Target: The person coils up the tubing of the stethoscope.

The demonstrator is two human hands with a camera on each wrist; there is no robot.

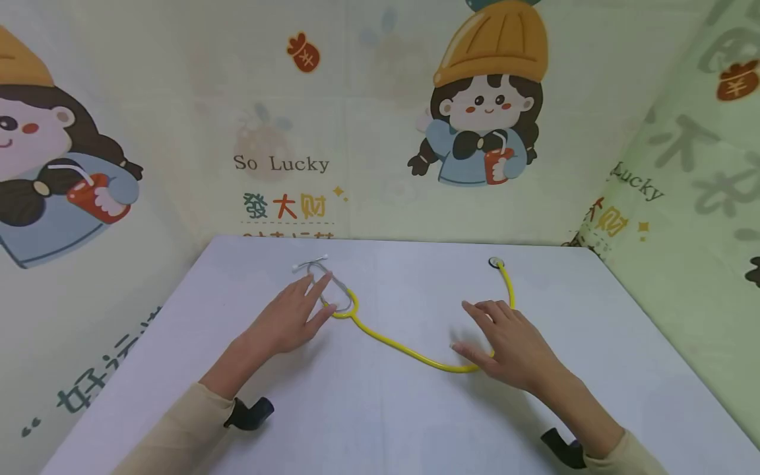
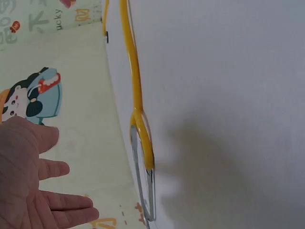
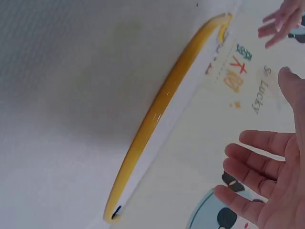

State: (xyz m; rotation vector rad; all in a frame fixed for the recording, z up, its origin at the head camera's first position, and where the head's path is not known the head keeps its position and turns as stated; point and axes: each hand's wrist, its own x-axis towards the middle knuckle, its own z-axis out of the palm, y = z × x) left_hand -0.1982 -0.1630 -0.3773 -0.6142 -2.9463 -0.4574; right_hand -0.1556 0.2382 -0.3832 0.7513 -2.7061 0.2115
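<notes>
A stethoscope with yellow tubing (image 1: 410,349) lies in a long curve across the white table. Its grey metal ear tubes (image 1: 340,284) are at the left, and its round chest piece (image 1: 496,262) is at the far right. Over the ear tubes hovers my left hand (image 1: 291,316), fingers spread and holding nothing; it partly hides them in the head view. My right hand (image 1: 513,343) hangs above the right bend of the tubing and covers a stretch of it. Its fingers are loosely extended, with nothing in them, as the right wrist view shows of the palm (image 3: 281,186).
The white table (image 1: 380,422) is enclosed at the back and sides by pale cloth walls (image 1: 380,132) printed with cartoon figures and lettering. A black strap end (image 1: 249,414) sticks out by the left sleeve, another (image 1: 563,448) by the right one.
</notes>
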